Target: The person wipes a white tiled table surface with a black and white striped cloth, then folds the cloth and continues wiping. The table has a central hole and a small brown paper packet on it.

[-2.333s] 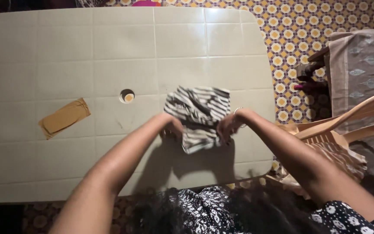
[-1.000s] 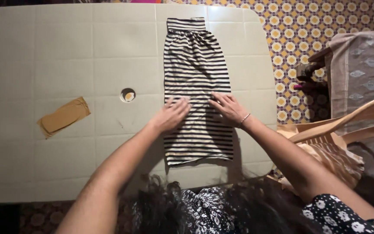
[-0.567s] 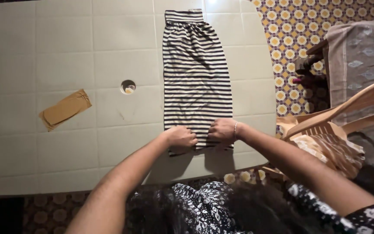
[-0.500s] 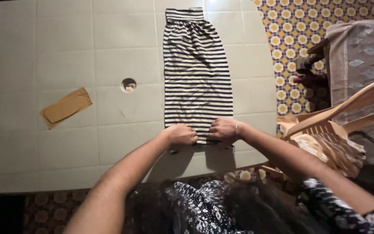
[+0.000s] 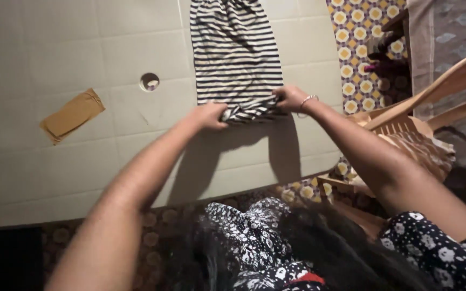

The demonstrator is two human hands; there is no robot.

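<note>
Head view looks down on a pale, panelled surface (image 5: pixel 55 161) that fills most of the frame, its near edge running just above the person's patterned dark clothing. Along its right half lies a black-and-white striped garment (image 5: pixel 235 54), spread flat and lengthwise toward the far edge, where the picture cuts off its top. Its near end is bunched and lifted slightly, because both hands pinch it there: the left hand (image 5: pixel 207 116) has its grip closed on the near-left corner of the cloth, and the right hand (image 5: pixel 291 98), with a thin bangle at the wrist, has its grip closed on the near-right corner. Holding the two corners level seems to keep the hem straight across the surface. Beyond the right edge stands a tan plastic chair (image 5: pixel 432 91) with some striped cloth draped on it, over a floor of yellow flower-patterned tiles (image 5: pixel 351 54); what sits in the dark spot by the chair is too dim to make out. Toward the left edge lies a flat brown folded piece (image 5: pixel 72 115), perhaps paper or cloth. Near the middle is a small round hole (image 5: pixel 149 81) in the surface. The fingertips are hidden under folds of the cloth.
</note>
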